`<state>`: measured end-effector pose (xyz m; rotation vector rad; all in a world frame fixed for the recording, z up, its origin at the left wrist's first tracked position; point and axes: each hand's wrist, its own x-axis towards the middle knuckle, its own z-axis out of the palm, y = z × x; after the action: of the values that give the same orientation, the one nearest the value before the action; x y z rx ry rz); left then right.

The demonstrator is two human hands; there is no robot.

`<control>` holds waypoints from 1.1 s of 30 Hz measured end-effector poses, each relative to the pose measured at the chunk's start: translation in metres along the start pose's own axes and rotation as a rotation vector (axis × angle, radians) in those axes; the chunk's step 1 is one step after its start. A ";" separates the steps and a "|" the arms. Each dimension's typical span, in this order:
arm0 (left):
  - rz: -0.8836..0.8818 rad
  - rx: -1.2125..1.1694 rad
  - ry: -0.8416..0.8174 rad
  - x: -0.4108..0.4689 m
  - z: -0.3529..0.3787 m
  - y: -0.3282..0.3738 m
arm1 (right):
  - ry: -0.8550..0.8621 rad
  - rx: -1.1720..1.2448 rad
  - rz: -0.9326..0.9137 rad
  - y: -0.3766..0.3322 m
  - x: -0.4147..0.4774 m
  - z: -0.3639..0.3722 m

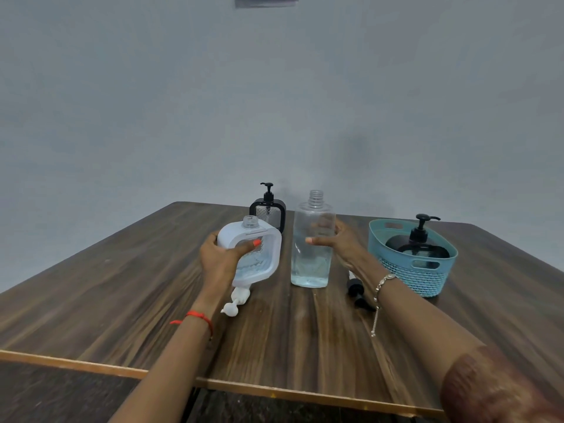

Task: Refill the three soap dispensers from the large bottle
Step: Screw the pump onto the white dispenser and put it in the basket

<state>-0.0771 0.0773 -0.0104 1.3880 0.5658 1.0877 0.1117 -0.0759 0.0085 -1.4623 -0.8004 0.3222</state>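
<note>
Head view shows your left hand (219, 257) wrapped round the side of the white dispenser (256, 254), thumb across its clear front. It is tipped toward the middle of the table (122, 300) with its open neck (250, 221) bare, and whether its lower corner touches the wood cannot be told. Its white pump (236, 300) lies on the table just below it. Your right hand (338, 242) is clamped about the middle of the large bottle (311, 239), which stands upright just beside the dispenser, uncapped and about a third full. The step looks like the pour into this first dispenser. Set the dispenser down flat, or hold it upright and steady, before you lift the bottle, since a tilted neck makes a small target. Bring the bottle's mouth right over the neck, tip slowly, and watch the level through the clear front so it does not overflow. Mind the black cap (357, 293) by your right wrist, which your forearm could knock off as you lift. The black dispenser (268, 212) behind and the one (419, 242) in the teal basket (427, 279) have their pumps on.
</note>
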 end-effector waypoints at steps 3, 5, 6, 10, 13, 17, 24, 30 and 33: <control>-0.003 0.000 -0.002 0.003 -0.002 -0.003 | -0.059 -0.024 0.018 -0.002 0.000 -0.006; -0.012 -0.009 -0.005 0.004 -0.002 -0.003 | -0.072 -0.086 -0.018 -0.014 -0.003 -0.004; -0.013 -0.013 -0.002 0.004 -0.002 -0.002 | 0.003 -0.133 -0.063 -0.021 -0.005 0.000; 0.005 -0.032 0.024 0.003 0.001 0.007 | 0.545 -0.244 -0.502 -0.046 -0.026 0.030; -0.002 -0.051 0.078 0.006 -0.002 0.014 | 0.292 -0.501 -0.806 -0.040 -0.051 0.059; 0.015 -0.055 0.121 0.010 -0.012 0.022 | -0.321 -0.906 -0.716 -0.005 -0.069 0.092; 0.028 -0.031 0.140 0.006 -0.026 0.029 | -0.657 -1.299 -0.622 0.012 -0.059 0.125; 0.017 -0.017 0.111 0.005 -0.028 0.032 | -0.430 -0.780 -0.526 -0.029 -0.063 0.108; 0.017 -0.019 0.049 0.002 -0.023 0.035 | -0.207 -0.486 -0.434 -0.071 -0.062 0.086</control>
<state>-0.1051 0.0851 0.0196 1.3549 0.5782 1.1404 -0.0076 -0.0601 0.0516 -1.6633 -1.4060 -0.0623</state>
